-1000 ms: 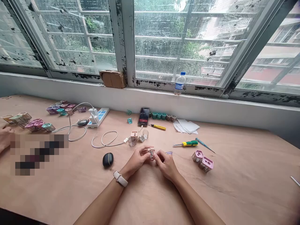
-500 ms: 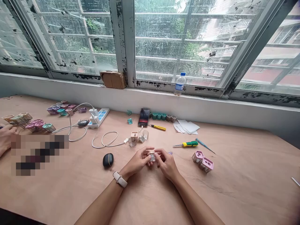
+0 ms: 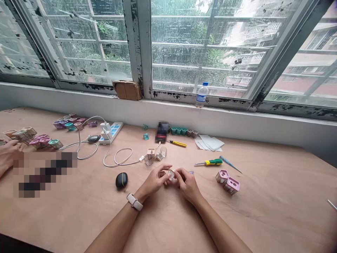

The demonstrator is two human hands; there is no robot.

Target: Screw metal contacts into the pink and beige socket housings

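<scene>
Small clear plastic cube housing (image 3: 171, 174) is held over the pale wooden bench (image 3: 263, 214), pinched between the curled fingertips of the left hand (image 3: 156, 181) and right hand (image 3: 187, 184), both nearly closed on it. Its smooth walls could slip from so light a grip and drop it; squeezing harder could crack the thin plastic.

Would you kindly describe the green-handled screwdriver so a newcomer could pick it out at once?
On the plywood bench under the window, look right of the person's right hand. The screwdriver lies there; its green-and-yellow handle differs from the plain yellow one nearer the window.
</scene>
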